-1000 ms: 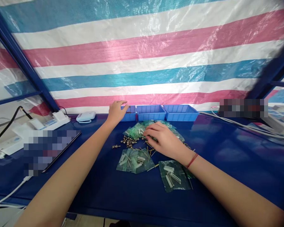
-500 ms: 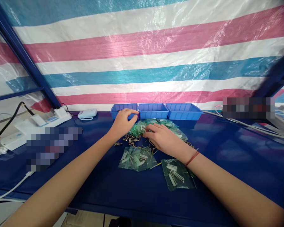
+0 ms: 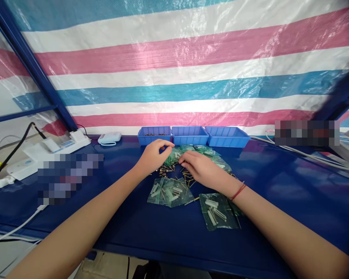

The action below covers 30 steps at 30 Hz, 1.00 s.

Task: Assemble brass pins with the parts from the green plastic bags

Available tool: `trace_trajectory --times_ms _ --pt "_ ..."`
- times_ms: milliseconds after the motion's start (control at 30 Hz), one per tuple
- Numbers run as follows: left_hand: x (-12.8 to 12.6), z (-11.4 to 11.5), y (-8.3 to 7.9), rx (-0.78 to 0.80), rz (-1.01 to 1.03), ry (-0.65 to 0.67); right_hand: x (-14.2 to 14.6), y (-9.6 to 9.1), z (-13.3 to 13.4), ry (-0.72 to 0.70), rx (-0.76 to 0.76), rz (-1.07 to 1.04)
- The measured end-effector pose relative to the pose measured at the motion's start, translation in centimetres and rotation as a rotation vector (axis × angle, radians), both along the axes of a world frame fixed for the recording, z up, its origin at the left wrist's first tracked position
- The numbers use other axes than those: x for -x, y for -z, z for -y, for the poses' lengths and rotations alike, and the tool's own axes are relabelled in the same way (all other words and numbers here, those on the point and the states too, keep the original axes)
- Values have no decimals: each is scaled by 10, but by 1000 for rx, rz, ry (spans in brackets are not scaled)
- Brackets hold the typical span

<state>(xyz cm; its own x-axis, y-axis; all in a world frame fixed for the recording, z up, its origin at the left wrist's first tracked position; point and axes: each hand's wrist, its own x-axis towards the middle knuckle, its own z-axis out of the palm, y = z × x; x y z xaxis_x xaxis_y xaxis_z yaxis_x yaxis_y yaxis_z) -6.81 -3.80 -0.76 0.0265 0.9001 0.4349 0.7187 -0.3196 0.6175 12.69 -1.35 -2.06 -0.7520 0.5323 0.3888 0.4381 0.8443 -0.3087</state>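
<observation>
My left hand (image 3: 153,155) hovers in front of the left blue bin, thumb and forefinger apart with a small gap; nothing shows between them. My right hand (image 3: 201,167) is at the loose pile, its thumb and fingertips pressed together; whatever they pinch is too small to make out. Brass-coloured screws (image 3: 164,170) lie loose under and between the hands. Behind them is a heap of greenish clear plastic bags (image 3: 189,148). Nearer me lie a clear bag (image 3: 171,192) and another bag (image 3: 216,213), both with white plugs and metal pins inside.
Three blue bins stand in a row at the back: a left bin (image 3: 144,140) with small brass-coloured pieces, a middle bin (image 3: 190,140) and a right bin (image 3: 229,141). A pale blue case (image 3: 109,138) and a white power strip (image 3: 46,155) sit left. Cables (image 3: 296,151) run along the right.
My left hand has drawn back from the left bin toward the pile, its thumb and forefinger closer together. My right hand has shifted slightly right, its fingertips more tightly pinched.
</observation>
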Motion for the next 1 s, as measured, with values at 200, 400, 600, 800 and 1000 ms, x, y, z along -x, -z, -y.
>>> trace_trajectory --times_ms 200,400,600,800,1000 --pt "-5 5 4 105 77 97 -4 -7 3 124 469 -473" --pt "-17 14 3 198 166 261 -6 -6 5 94 722 -643" --pt "-20 14 4 197 241 300 -6 -4 5 62 757 -674" --pt "-20 13 4 120 235 244 -5 -6 7 112 802 -660" --pt "-21 17 5 57 169 145 -4 -5 7 111 663 -649"
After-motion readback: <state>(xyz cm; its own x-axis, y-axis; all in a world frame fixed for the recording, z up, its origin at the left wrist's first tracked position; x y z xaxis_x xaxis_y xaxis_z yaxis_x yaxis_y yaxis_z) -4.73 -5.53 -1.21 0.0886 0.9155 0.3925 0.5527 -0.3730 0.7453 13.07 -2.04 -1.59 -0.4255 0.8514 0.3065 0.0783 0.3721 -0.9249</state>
